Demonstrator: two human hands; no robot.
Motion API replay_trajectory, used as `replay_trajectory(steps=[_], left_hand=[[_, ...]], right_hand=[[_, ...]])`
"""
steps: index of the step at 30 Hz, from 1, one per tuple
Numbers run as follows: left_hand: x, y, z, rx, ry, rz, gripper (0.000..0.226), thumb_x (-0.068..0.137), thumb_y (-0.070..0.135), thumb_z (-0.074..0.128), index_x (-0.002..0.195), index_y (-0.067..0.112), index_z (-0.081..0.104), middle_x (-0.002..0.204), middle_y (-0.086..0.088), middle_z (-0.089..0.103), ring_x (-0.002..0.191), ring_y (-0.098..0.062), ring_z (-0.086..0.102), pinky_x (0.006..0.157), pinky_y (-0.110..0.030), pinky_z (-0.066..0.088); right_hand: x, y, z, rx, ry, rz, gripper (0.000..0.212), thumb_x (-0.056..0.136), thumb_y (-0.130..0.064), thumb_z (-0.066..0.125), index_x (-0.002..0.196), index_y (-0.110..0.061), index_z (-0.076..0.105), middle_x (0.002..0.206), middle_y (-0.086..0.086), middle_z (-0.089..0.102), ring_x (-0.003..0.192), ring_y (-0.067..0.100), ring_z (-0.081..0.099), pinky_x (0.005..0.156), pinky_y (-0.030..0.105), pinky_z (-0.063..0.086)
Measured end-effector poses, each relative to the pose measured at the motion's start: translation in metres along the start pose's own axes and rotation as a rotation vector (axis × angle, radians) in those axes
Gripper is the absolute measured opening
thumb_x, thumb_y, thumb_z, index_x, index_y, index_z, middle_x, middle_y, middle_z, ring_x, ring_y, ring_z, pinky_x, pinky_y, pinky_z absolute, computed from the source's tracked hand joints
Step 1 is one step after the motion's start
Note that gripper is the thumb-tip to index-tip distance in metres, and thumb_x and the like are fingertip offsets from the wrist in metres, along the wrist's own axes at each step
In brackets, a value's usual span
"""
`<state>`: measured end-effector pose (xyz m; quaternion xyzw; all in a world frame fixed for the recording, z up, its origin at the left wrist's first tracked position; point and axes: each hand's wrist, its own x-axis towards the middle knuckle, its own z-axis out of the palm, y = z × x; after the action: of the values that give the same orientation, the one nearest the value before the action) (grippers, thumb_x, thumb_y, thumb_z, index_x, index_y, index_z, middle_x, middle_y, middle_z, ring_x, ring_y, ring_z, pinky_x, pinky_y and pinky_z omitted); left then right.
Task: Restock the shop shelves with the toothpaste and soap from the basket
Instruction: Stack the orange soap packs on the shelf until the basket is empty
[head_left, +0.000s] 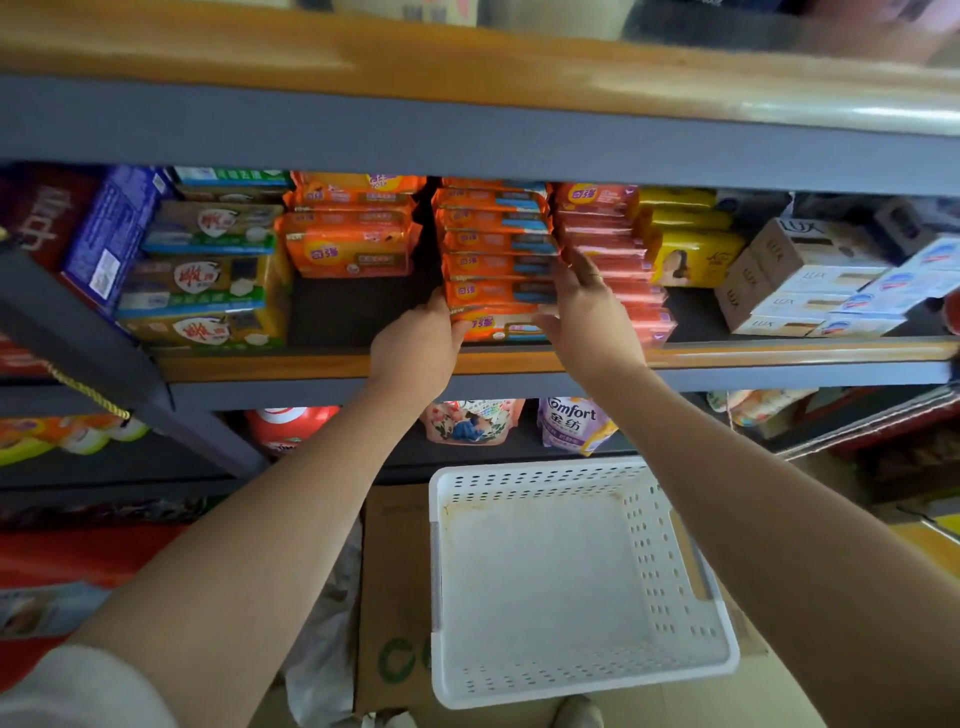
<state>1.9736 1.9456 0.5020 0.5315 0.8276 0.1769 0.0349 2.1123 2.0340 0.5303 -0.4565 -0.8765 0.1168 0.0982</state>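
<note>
A stack of orange soap packs (496, 244) stands on the middle shelf (727, 358). My left hand (415, 348) grips the left end of the lowest pack (501, 325), at the shelf's front. My right hand (587, 306) presses flat against the right side of the same stack, fingers spread over the lower packs. The white perforated basket (691, 561) sits below on a cardboard box (395, 597) and shows only its bare bottom. No toothpaste is visible in the basket.
Left of the stack lie more orange packs (350, 244) and green-yellow soap packs (208, 270). Red packs (618, 260), yellow packs (691, 249) and Lux boxes (800, 275) fill the right. Detergent pouches (574, 423) stand on the shelf below. A dark gap (353, 312) lies left of my hands.
</note>
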Motion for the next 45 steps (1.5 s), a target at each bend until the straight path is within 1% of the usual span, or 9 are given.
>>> replay_trajectory(steps=[9,12,14,21,25,30,38,42,45], left_hand=[[0.000,-0.002,-0.003,-0.042,0.014,-0.003,0.038,0.092,0.038,0.047,0.112,0.005,0.051,0.104,-0.013,0.066,0.090,-0.030,0.064,0.059,-0.031,0.038],[0.007,-0.001,-0.008,-0.399,-0.057,-0.053,0.069,0.078,0.046,0.065,0.132,0.012,0.037,0.130,-0.007,0.054,0.116,-0.023,0.053,0.083,-0.034,0.045],[0.016,0.001,-0.017,-0.669,-0.099,-0.080,0.090,0.072,0.045,0.071,0.142,0.019,0.021,0.141,0.006,0.038,0.128,-0.011,0.037,0.099,-0.022,0.033],[0.053,-0.013,-0.010,-1.127,-0.345,-0.157,0.062,0.086,0.045,0.052,0.140,0.031,0.026,0.127,0.021,0.044,0.110,0.004,0.039,0.088,-0.014,0.026],[0.069,-0.013,0.003,-1.147,-0.280,-0.142,0.066,0.083,0.022,0.063,0.139,0.032,0.029,0.127,0.007,0.052,0.113,-0.014,0.052,0.086,-0.025,0.041],[0.075,-0.013,0.007,-1.197,-0.235,-0.134,0.084,0.077,0.019,0.068,0.142,0.033,0.017,0.124,0.012,0.044,0.109,-0.008,0.047,0.086,-0.027,0.038],[0.072,-0.014,0.002,-1.179,-0.314,-0.120,0.049,0.081,0.021,0.065,0.110,0.048,0.037,0.095,0.022,0.053,0.088,-0.001,0.053,0.073,-0.020,0.043],[0.070,-0.009,-0.003,-1.093,-0.362,-0.159,0.062,0.084,0.036,0.059,0.136,0.042,0.026,0.116,0.015,0.053,0.098,-0.006,0.054,0.085,-0.025,0.043],[0.056,-0.006,-0.010,-0.760,-0.271,-0.208,0.066,0.088,0.060,0.033,0.144,0.028,0.020,0.134,0.007,0.045,0.119,-0.013,0.045,0.087,-0.024,0.031]], right_hand=[[-0.011,0.002,0.001,-0.148,0.097,0.046,0.050,0.090,-0.016,0.049,0.139,-0.015,0.039,0.131,0.014,0.053,0.120,0.033,0.044,0.094,0.040,0.037],[-0.012,0.001,0.001,-0.082,0.118,0.025,0.054,0.081,-0.020,0.049,0.133,-0.009,0.042,0.138,0.015,0.043,0.126,0.034,0.038,0.099,0.042,0.036],[-0.010,0.002,0.003,-0.045,0.202,-0.063,0.055,0.076,-0.022,0.042,0.127,-0.003,0.048,0.136,0.019,0.047,0.125,0.038,0.043,0.101,0.045,0.038],[0.045,0.008,0.000,0.177,0.218,-0.122,0.040,0.095,-0.014,0.039,0.134,-0.010,0.046,0.134,0.017,0.053,0.118,0.035,0.052,0.093,0.038,0.043],[0.077,0.002,-0.017,0.003,0.114,-0.093,0.037,0.096,-0.019,0.038,0.130,-0.016,0.050,0.124,0.020,0.059,0.109,0.038,0.056,0.088,0.040,0.047],[0.086,-0.004,-0.015,-0.245,-0.075,-0.159,0.045,0.099,-0.040,0.025,0.139,-0.024,0.037,0.142,0.010,0.046,0.125,0.033,0.046,0.099,0.040,0.042],[0.085,-0.006,-0.014,-0.364,-0.052,-0.157,0.046,0.099,-0.042,0.022,0.134,-0.019,0.041,0.140,0.006,0.047,0.124,0.029,0.047,0.091,0.040,0.043],[0.094,0.000,-0.003,-0.263,-0.073,-0.134,0.048,0.099,-0.040,0.024,0.139,-0.016,0.034,0.147,0.007,0.037,0.132,0.028,0.038,0.105,0.042,0.037],[0.089,0.006,0.004,-0.196,-0.031,-0.113,0.054,0.098,-0.042,0.024,0.145,-0.015,0.026,0.155,0.007,0.022,0.142,0.024,0.021,0.117,0.040,0.014]])
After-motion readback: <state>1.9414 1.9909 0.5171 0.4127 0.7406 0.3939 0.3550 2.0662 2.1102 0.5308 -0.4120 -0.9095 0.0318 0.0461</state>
